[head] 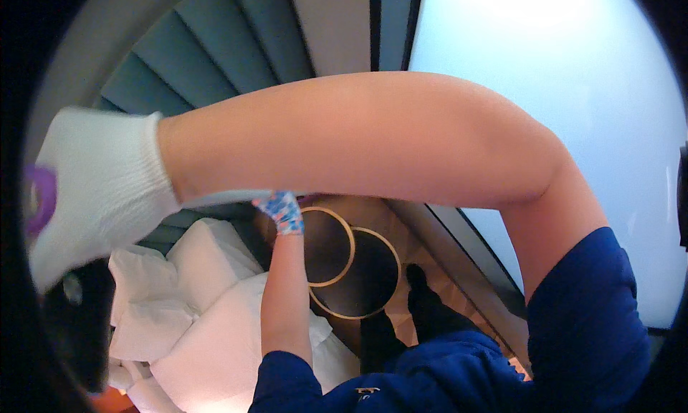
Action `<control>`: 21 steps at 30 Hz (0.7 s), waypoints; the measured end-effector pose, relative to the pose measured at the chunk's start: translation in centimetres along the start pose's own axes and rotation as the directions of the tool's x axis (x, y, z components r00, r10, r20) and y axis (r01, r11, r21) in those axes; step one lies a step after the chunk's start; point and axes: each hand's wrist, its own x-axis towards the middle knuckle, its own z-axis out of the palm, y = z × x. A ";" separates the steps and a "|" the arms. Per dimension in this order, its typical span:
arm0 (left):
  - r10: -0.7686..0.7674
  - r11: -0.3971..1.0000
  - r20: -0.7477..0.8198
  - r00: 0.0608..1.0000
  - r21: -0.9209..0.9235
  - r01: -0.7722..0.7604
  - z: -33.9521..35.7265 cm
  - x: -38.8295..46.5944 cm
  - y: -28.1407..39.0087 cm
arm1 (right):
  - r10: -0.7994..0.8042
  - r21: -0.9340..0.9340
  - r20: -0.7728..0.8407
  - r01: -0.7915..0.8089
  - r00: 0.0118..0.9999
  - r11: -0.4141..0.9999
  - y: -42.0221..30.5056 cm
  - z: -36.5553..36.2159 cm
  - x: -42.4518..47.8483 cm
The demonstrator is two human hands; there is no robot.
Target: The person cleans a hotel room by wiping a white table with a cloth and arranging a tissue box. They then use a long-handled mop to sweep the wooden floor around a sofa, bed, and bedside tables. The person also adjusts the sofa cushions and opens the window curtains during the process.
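My right arm reaches across the view to the far left. A white knitted glove covers my right hand [102,171], which is blurred at the picture's rim. A purple curved piece [44,200] shows at the hand's edge; I cannot tell if it is held. Lower down, my left hand [284,214] wears a patterned blue, white and pink glove. It is over the edge of two round dark nesting tables [357,273] with gold rims. My right forearm partly covers its fingers, so its grip is hidden.
White pillows [215,254] and white bedding [215,348] lie at lower left. A green-grey channelled headboard [209,47] stands behind. To the right is a large bright pale panel [580,79] with a dark-framed edge. My feet stand on wooden floor [400,308] beside the tables.
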 end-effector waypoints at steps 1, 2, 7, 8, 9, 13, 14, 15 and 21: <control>-0.125 0.954 -0.064 0.990 -0.282 0.102 2.8 -1.1 1.9 | 0.027 -0.023 0.050 -0.026 0.998 0.999 1.9 -0.7 -0.5; -0.247 0.830 -0.125 0.961 -0.540 0.143 4.8 -2.1 4.3 | 0.043 -0.032 0.103 -0.040 0.994 0.999 4.2 -0.8 -0.6; -0.764 0.252 0.100 0.638 -0.863 0.437 -2.1 -0.2 2.0 | 0.054 0.015 0.256 -0.059 0.965 0.998 8.5 3.7 -2.8; -0.762 0.280 0.108 0.639 -0.834 0.475 -3.6 -1.9 1.4 | 0.112 -0.029 0.280 -0.109 0.953 0.994 7.0 4.7 -4.0; -0.752 0.322 0.108 0.650 -0.801 0.506 -4.4 -2.9 1.7 | 0.160 -0.084 0.304 -0.141 0.939 0.986 4.1 4.1 -4.7; -0.695 0.485 0.133 0.707 -0.639 0.597 -3.9 -5.5 3.3 | 0.283 -0.132 0.096 -0.270 0.954 0.954 1.5 3.0 -4.4; -0.667 0.529 0.159 0.727 -0.586 0.614 -3.3 -5.6 3.4 | 0.301 -0.168 0.028 -0.292 0.953 0.942 1.2 2.7 -4.2; -0.637 0.585 0.179 0.750 -0.522 0.621 -3.1 -5.4 3.5 | 0.311 -0.185 -0.038 -0.313 0.950 0.932 1.5 2.9 -4.3; -0.348 0.877 0.405 0.845 -0.178 0.446 1.9 -5.2 5.5 | 0.239 -0.563 -0.333 -0.396 0.912 0.725 1.4 1.2 -3.6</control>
